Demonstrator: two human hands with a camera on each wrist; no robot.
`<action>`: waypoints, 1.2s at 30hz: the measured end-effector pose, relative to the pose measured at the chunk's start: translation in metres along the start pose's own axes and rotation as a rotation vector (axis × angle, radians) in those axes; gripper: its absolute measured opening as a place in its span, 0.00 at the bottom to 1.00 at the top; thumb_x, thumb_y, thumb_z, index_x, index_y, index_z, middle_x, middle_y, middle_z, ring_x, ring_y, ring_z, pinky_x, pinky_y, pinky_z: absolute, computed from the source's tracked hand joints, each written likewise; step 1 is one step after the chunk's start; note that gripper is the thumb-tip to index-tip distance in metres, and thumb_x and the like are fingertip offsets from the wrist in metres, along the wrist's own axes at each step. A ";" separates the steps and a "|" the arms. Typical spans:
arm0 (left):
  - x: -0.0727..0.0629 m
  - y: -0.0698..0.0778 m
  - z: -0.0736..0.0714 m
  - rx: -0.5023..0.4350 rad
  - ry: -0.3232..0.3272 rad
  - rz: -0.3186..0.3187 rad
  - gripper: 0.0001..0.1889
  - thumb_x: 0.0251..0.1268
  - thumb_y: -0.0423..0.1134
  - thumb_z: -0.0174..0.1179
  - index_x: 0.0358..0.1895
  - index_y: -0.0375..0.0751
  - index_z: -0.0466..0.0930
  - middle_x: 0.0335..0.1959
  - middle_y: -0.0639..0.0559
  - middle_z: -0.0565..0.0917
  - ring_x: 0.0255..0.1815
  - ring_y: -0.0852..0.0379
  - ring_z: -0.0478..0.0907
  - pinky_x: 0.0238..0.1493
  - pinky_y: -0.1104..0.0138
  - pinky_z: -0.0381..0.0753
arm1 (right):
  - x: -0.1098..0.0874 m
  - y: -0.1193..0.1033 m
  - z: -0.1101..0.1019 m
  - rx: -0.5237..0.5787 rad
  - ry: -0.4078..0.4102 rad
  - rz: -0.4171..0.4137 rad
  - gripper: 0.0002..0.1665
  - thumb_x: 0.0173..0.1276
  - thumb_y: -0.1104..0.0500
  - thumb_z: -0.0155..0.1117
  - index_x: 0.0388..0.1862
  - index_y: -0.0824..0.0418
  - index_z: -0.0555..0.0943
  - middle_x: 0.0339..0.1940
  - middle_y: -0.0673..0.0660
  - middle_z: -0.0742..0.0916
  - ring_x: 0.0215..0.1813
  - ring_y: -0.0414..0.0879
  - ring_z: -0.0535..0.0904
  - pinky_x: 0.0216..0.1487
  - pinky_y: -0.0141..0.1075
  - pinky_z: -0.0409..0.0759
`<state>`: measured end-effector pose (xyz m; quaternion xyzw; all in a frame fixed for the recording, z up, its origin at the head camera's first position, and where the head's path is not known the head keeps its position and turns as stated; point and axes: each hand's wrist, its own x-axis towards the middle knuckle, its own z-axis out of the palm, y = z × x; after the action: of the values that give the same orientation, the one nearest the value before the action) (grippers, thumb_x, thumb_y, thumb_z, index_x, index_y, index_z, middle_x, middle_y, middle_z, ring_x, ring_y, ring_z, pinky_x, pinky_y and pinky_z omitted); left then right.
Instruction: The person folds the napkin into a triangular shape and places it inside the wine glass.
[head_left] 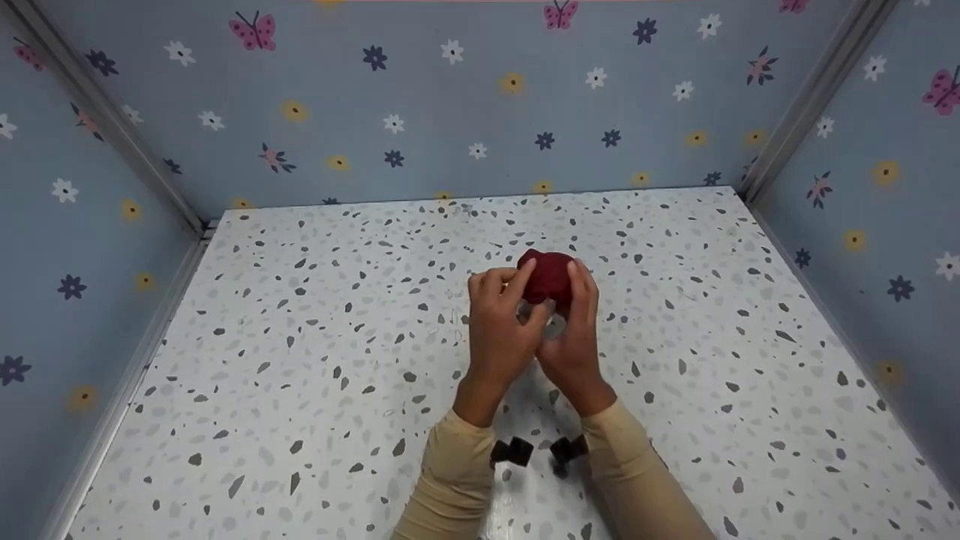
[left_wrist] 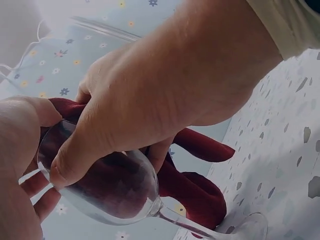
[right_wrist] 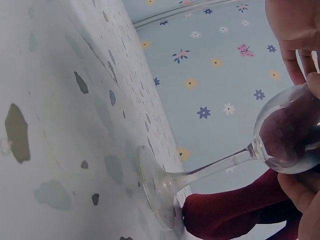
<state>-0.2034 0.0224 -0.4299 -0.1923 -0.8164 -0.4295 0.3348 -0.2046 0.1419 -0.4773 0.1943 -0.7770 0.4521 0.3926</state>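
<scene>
A stemmed wine glass (left_wrist: 120,210) stands with its foot (right_wrist: 155,185) on the tabletop. Dark red cloth (head_left: 550,276) is bunched inside its bowl and also hangs down outside, beside the stem. My right hand (head_left: 574,352) grips the bowl, thumb on the near side and fingers round the far side; the left wrist view shows this right hand (left_wrist: 145,100) most fully. At the rim my left hand (head_left: 499,322) pinches the cloth between thumb and fingers. In the right wrist view, the left hand (right_wrist: 295,30) is over the bowl, partly cut off.
The speckled white tabletop (head_left: 337,375) spreads around both arms. Blue flowered panels (head_left: 450,97) enclose it at the back and on both sides. Small black devices (head_left: 514,451) sit at the inner wrists.
</scene>
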 end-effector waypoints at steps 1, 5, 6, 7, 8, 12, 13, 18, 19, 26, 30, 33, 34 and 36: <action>0.000 0.000 0.000 -0.001 0.001 0.000 0.24 0.59 0.37 0.67 0.61 0.38 0.82 0.47 0.47 0.79 0.51 0.50 0.69 0.49 0.60 0.76 | 0.000 0.000 0.000 -0.004 0.002 -0.002 0.55 0.54 0.75 0.74 0.77 0.65 0.57 0.78 0.62 0.61 0.73 0.55 0.63 0.62 0.47 0.77; 0.001 0.000 0.000 -0.005 0.014 -0.011 0.20 0.59 0.37 0.66 0.56 0.40 0.84 0.46 0.48 0.79 0.51 0.51 0.69 0.46 0.62 0.77 | 0.001 0.001 -0.001 -0.006 0.011 0.005 0.55 0.54 0.73 0.75 0.78 0.65 0.57 0.78 0.62 0.61 0.73 0.55 0.63 0.62 0.47 0.77; 0.001 0.000 0.000 -0.012 0.019 -0.014 0.20 0.58 0.37 0.67 0.55 0.40 0.85 0.46 0.48 0.80 0.51 0.52 0.70 0.46 0.63 0.78 | 0.001 0.001 -0.001 -0.010 0.013 0.008 0.56 0.54 0.72 0.76 0.78 0.66 0.56 0.78 0.62 0.61 0.73 0.55 0.63 0.62 0.47 0.77; 0.001 -0.001 -0.001 -0.019 0.023 -0.016 0.19 0.59 0.37 0.66 0.54 0.40 0.85 0.46 0.49 0.80 0.51 0.52 0.70 0.47 0.63 0.78 | 0.001 0.001 0.000 -0.012 0.017 0.009 0.56 0.53 0.72 0.77 0.78 0.67 0.56 0.78 0.63 0.61 0.73 0.55 0.63 0.62 0.48 0.76; 0.000 -0.001 -0.001 -0.028 0.029 -0.018 0.18 0.59 0.37 0.66 0.54 0.40 0.85 0.47 0.49 0.81 0.51 0.53 0.70 0.47 0.63 0.78 | 0.001 0.000 0.000 -0.009 0.021 0.010 0.57 0.53 0.72 0.77 0.77 0.69 0.56 0.78 0.65 0.61 0.73 0.56 0.63 0.62 0.48 0.76; 0.001 -0.003 -0.002 -0.099 0.060 -0.050 0.16 0.59 0.35 0.65 0.52 0.40 0.85 0.49 0.51 0.84 0.51 0.53 0.72 0.51 0.63 0.78 | 0.002 0.000 0.000 0.008 0.028 0.013 0.59 0.49 0.74 0.79 0.75 0.77 0.54 0.75 0.72 0.61 0.73 0.61 0.61 0.65 0.50 0.73; 0.001 -0.003 -0.002 -0.117 0.067 -0.062 0.16 0.60 0.35 0.65 0.52 0.40 0.85 0.49 0.51 0.84 0.51 0.54 0.73 0.52 0.62 0.77 | 0.002 0.001 0.001 0.021 0.028 0.015 0.59 0.48 0.75 0.79 0.74 0.78 0.54 0.75 0.74 0.61 0.73 0.61 0.61 0.65 0.50 0.73; -0.001 -0.002 -0.003 -0.208 0.076 -0.150 0.16 0.61 0.34 0.63 0.53 0.39 0.84 0.50 0.49 0.84 0.53 0.54 0.75 0.57 0.61 0.77 | 0.001 -0.001 0.000 0.063 0.012 0.054 0.61 0.49 0.75 0.79 0.76 0.76 0.52 0.76 0.73 0.59 0.72 0.60 0.62 0.64 0.49 0.74; -0.001 -0.002 -0.004 -0.233 0.072 -0.169 0.16 0.62 0.33 0.63 0.54 0.38 0.84 0.50 0.48 0.83 0.54 0.54 0.75 0.57 0.60 0.77 | 0.000 -0.001 0.000 0.069 0.009 0.062 0.61 0.50 0.73 0.79 0.77 0.73 0.52 0.77 0.71 0.58 0.73 0.59 0.62 0.64 0.49 0.74; 0.000 -0.003 -0.007 -0.261 0.036 -0.161 0.25 0.64 0.30 0.55 0.67 0.40 0.76 0.48 0.48 0.79 0.50 0.52 0.71 0.49 0.58 0.75 | -0.001 -0.002 0.001 0.043 -0.006 0.062 0.58 0.57 0.61 0.80 0.79 0.65 0.54 0.79 0.66 0.57 0.78 0.56 0.54 0.66 0.50 0.71; 0.001 -0.002 -0.011 -0.196 0.029 -0.116 0.26 0.61 0.31 0.53 0.65 0.44 0.79 0.43 0.49 0.77 0.46 0.51 0.68 0.42 0.60 0.72 | -0.001 -0.003 0.001 0.010 -0.015 0.038 0.56 0.58 0.57 0.79 0.78 0.66 0.56 0.79 0.66 0.58 0.78 0.57 0.53 0.67 0.51 0.71; 0.002 0.000 -0.013 -0.200 0.016 -0.139 0.23 0.62 0.36 0.58 0.61 0.44 0.81 0.43 0.49 0.76 0.47 0.52 0.69 0.43 0.61 0.74 | -0.002 -0.004 0.001 -0.010 -0.021 0.031 0.55 0.59 0.57 0.78 0.78 0.65 0.57 0.78 0.67 0.59 0.78 0.57 0.53 0.67 0.51 0.71; 0.003 0.000 -0.014 -0.199 0.009 -0.150 0.21 0.63 0.38 0.60 0.60 0.44 0.81 0.44 0.50 0.77 0.48 0.52 0.70 0.44 0.61 0.75 | -0.002 -0.005 0.001 -0.015 -0.022 0.029 0.54 0.59 0.57 0.78 0.78 0.65 0.57 0.78 0.67 0.59 0.78 0.57 0.53 0.67 0.51 0.71; 0.003 0.001 -0.015 -0.188 0.000 -0.167 0.21 0.64 0.44 0.65 0.59 0.42 0.81 0.46 0.49 0.78 0.49 0.53 0.70 0.46 0.62 0.76 | -0.002 -0.005 0.002 -0.022 -0.022 0.025 0.53 0.60 0.57 0.77 0.77 0.64 0.57 0.78 0.68 0.60 0.78 0.58 0.54 0.67 0.52 0.71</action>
<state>-0.1994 0.0107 -0.4211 -0.1541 -0.7858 -0.5305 0.2781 -0.2010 0.1379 -0.4763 0.1854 -0.7886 0.4461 0.3804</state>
